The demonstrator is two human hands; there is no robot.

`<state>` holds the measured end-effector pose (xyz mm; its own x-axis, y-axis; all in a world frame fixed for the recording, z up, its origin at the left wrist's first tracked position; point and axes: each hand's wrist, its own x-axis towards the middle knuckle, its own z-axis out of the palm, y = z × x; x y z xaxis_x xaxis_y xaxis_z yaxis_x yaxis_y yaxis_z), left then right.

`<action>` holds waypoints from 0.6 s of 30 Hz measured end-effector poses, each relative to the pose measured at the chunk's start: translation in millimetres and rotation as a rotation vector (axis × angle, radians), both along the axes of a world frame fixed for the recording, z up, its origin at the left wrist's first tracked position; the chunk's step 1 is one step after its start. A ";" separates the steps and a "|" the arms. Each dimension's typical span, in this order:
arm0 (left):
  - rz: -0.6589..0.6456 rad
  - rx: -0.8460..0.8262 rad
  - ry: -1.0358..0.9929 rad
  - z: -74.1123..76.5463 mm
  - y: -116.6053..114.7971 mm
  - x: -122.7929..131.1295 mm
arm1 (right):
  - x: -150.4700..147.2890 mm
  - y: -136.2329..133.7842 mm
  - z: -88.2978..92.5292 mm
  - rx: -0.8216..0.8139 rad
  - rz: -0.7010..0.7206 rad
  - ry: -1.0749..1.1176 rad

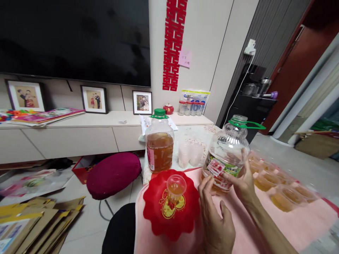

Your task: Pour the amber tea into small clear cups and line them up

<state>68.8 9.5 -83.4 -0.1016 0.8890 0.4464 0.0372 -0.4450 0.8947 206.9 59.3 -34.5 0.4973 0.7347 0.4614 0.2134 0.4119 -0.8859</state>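
My right hand [244,180] wraps round the side of a clear plastic jug [225,148], its thumb across the front label. This jug is uncapped, has a green carry ring at its neck, and holds a little amber liquid low down. My left hand [217,217] is open beside the jug's base, thumb apart from the fingers; whether the fingertips touch the jug is unclear. To its left, a clear plastic cup [176,187] with amber liquid stands on a red scalloped tray [153,218]. Behind the tray is a second jug [160,148], green-capped and well filled with amber liquid.
Several filled cups [284,197] stand on the pink cloth [315,215] at the right. Stacked cups [189,154] sit between the jugs. A maroon stool [113,176] and cardboard envelopes [45,222] are at the left; a white cabinet [66,137] runs behind.
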 end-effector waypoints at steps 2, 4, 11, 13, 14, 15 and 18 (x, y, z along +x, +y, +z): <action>0.077 0.114 0.038 2.0 -0.2 -1.8 | -4.0 9.1 -8.4 0.009 -0.011 0.019; 0.098 0.176 0.055 6.5 0.3 -3.7 | -11.2 13.6 -17.3 0.005 -0.015 0.029; 0.075 0.175 -0.007 4.8 0.4 1.6 | -95.8 -38.5 -73.1 -0.126 0.012 -0.049; 0.079 0.144 -0.036 0.0 -0.9 5.3 | -101.9 -46.7 -82.2 -0.146 0.021 -0.077; 0.079 0.127 -0.051 -1.8 -1.5 6.6 | -95.8 -45.1 -82.9 -0.153 0.030 -0.093; 0.074 0.106 -0.067 -2.6 -1.8 7.4 | -84.4 -40.3 -81.1 -0.152 0.030 -0.104; 0.013 -0.025 -0.111 1.2 -1.3 3.7 | -34.5 -18.6 -68.8 -0.134 -0.003 -0.122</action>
<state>72.5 8.2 -82.1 -0.1609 0.8980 0.4096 -0.0574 -0.4228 0.9044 172.4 40.7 -103.3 0.4458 0.7926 0.4159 0.3232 0.2908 -0.9005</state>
